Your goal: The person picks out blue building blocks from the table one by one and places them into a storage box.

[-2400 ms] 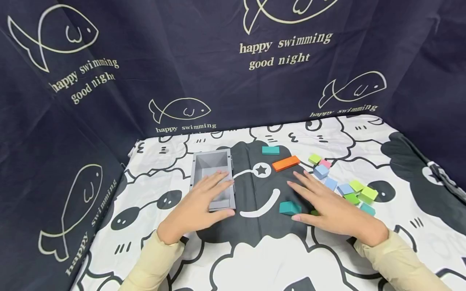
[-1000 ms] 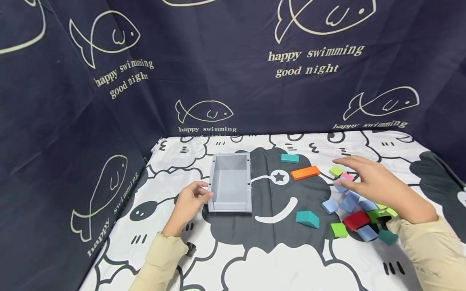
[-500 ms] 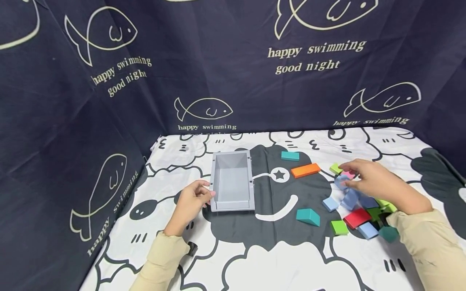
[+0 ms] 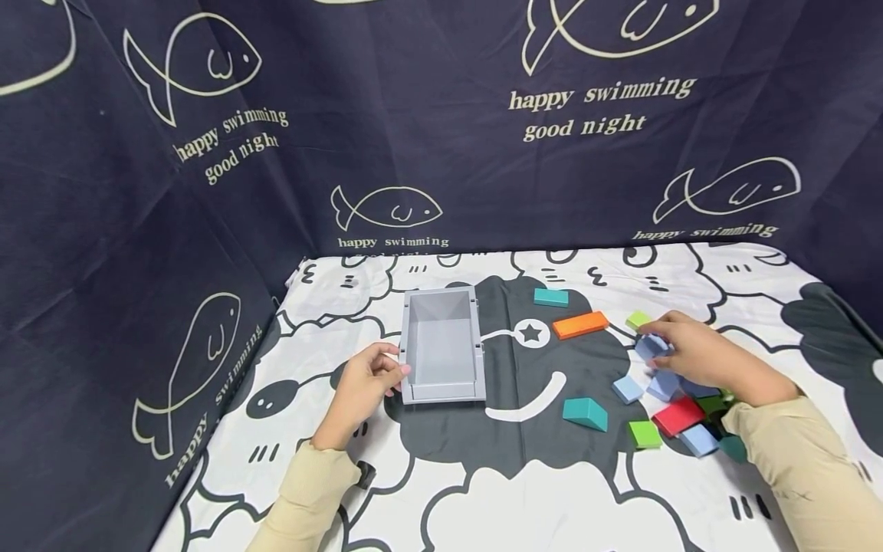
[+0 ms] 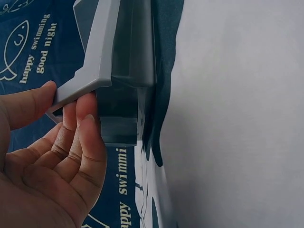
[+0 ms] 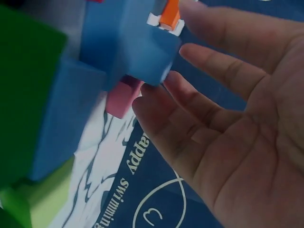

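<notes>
A grey open-topped box (image 4: 444, 392) stands on the cloth left of centre. My left hand (image 4: 362, 392) pinches its near left rim, thumb on top and fingers underneath, as the left wrist view (image 5: 78, 90) also shows. At the right my right hand (image 4: 713, 354) reaches to a light blue block (image 4: 648, 346) at the far side of a heap of blocks. In the right wrist view its fingertips lie right at that blue block (image 6: 154, 52), fingers loosely bent and spread. A pink block (image 6: 124, 96) shows behind it, and a yellow-green block (image 4: 638, 320) lies beyond.
A teal block (image 4: 550, 297), an orange plank (image 4: 581, 325) and a teal wedge (image 4: 585, 412) lie between box and heap. Red (image 4: 679, 415), green (image 4: 645, 435) and several blue blocks lie nearest the right wrist. A dark fish-print curtain (image 4: 483, 153) stands behind.
The left hand went from hovering above the box to gripping its rim. The right hand moved right and away, then lowered onto the far blue block. The head view also shifted.
</notes>
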Demonstrator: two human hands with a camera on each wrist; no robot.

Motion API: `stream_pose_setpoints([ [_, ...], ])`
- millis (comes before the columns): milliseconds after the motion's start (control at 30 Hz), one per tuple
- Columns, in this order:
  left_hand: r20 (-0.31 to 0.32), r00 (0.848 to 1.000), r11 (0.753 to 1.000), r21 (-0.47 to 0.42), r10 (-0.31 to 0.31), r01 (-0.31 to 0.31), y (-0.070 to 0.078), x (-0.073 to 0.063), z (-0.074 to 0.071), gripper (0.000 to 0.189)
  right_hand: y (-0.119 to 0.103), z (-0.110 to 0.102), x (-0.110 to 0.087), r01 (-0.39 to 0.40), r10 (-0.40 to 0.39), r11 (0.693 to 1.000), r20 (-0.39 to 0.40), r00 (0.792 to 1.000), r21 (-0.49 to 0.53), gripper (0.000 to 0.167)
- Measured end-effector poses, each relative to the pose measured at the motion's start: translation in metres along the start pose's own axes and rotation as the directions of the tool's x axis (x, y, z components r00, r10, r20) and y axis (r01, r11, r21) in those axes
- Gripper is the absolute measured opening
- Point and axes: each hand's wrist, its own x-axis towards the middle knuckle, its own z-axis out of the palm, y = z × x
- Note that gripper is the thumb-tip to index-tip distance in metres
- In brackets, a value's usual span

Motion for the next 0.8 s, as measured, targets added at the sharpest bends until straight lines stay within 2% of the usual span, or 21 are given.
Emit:
stream_pose_setpoints([
  [267, 0.007, 1.0, 1.0, -0.003, -0.003, 0.003, 0.0002, -0.0004, 0.0007, 0.03, 0.0018, 0.0023, 0.0013, -0.023, 0.023, 1.0, -0.022, 0.999, -0.004, 0.032],
  [533, 0.014, 1.0, 1.0, -0.013, -0.002, 0.002, -0.0015, -0.0006, 0.0005, 0.028, 0.0024, 0.0043, -0.0003, -0.024, 0.024, 1.0, -0.033, 0.999, 0.016, 0.029],
  [800, 0.012, 1.0, 1.0, -0.008, 0.017, -0.017, -0.0013, -0.0004, 0.0003, 0.028, 0.0038, 0.0035, 0.001, -0.018, 0.018, 1.0, -0.054, 0.998, -0.006, 0.031],
])
